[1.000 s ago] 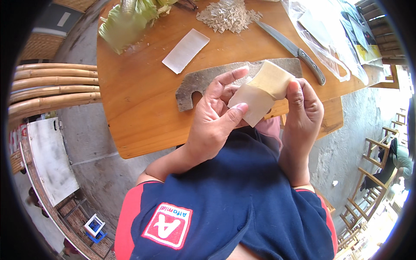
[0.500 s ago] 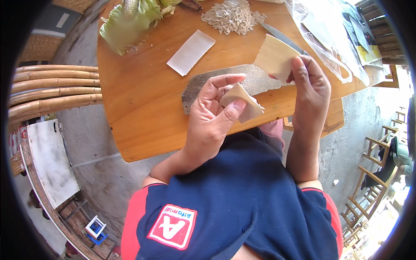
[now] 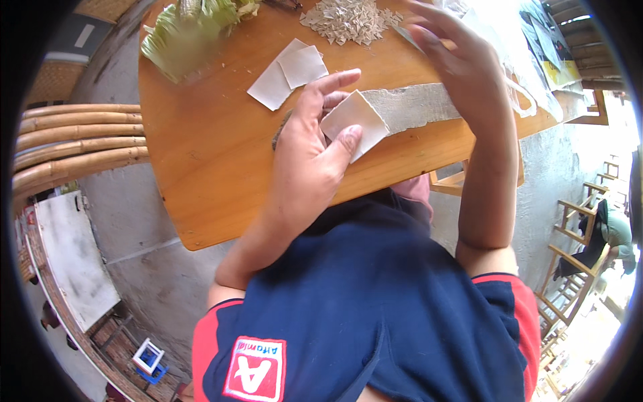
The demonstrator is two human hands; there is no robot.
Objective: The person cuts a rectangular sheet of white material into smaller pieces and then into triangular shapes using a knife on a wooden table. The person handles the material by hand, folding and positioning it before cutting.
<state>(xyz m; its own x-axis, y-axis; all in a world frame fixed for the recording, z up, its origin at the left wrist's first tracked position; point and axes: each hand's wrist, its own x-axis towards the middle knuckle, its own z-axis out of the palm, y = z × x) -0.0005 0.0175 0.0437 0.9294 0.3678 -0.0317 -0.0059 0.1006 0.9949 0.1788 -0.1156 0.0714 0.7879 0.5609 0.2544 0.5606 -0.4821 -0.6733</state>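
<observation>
My left hand pinches pale square dough sheets, like wrappers, between thumb and fingers above the near side of the table. How many sheets are in the pinch I cannot tell. Raised at the right, my right hand has its fingers apart and holds nothing I can see. Below its thumb shows part of a knife blade; the rest is hidden by the hand. Two more pale sheets lie overlapping on the table. Under my left hand is a worn grey board.
The wooden table has a rounded near-left corner. A heap of small cut pale pieces lies at the back, green leafy husks at the back left. Clear plastic bags cover the right side. Bamboo rails stand left.
The sheet has left my right hand, which has moved up and away toward the knife. A second, smaller sheet now overlaps the one on the table. My left hand has turned its sheets flatter.
</observation>
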